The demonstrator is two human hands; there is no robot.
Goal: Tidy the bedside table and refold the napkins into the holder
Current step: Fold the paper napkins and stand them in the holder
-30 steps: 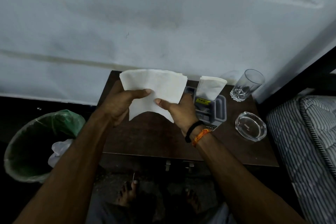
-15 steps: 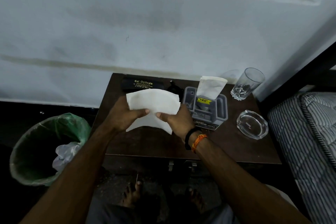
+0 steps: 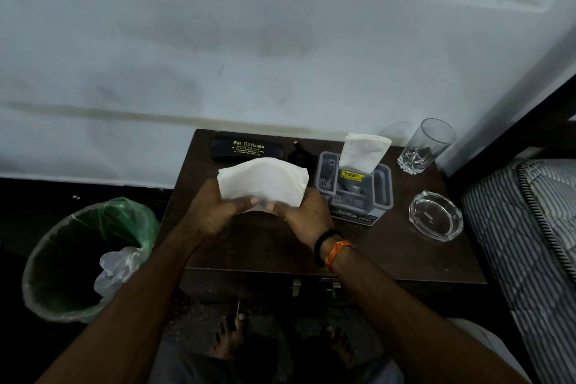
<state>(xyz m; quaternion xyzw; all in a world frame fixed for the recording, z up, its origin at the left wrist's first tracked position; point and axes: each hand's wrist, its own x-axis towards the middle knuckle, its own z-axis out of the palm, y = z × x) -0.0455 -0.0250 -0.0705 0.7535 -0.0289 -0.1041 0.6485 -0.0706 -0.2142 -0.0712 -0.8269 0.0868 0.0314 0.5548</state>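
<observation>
Standing behind everything, one grey-white wall (image 3: 249,56), stained with a long dark streak just above the table. Filling the right edge, one striped mattress (image 3: 530,243), cut off by the frame. Sitting on the dark floor to the left, one bin (image 3: 78,259) lined with a green bag, a pale crumpled plastic piece hanging at its rim. Carrying the small things, one dark brown table (image 3: 389,252), its front showing two metal fittings, too dim to make out.

Reaching in from below, two bare arms. Gripping the lower left edge of one white napkin stack (image 3: 265,181), the left hand (image 3: 215,212), thumb on top, fingers hidden behind the paper. Gripping the lower right edge of the same stack, the right hand (image 3: 307,215), wearing one black band and one orange thread at the wrist. Hovering above the table's middle, the stack itself, bowed upward, number of sheets impossible to count.

Standing just right of the hands, one grey holder (image 3: 355,190) with a yellow label, one folded napkin (image 3: 363,151) sticking up from its slot. Lying at the back left, one black spectacle case (image 3: 246,150) printed "Sai Opticals". Resting beside it, one small black object, too dark to identify. Standing at the back right corner, one empty glass tumbler (image 3: 425,146). Sitting near the right edge, one clear glass ashtray (image 3: 434,215). Showing at the bottom, two bare feet, blurred and dim.
</observation>
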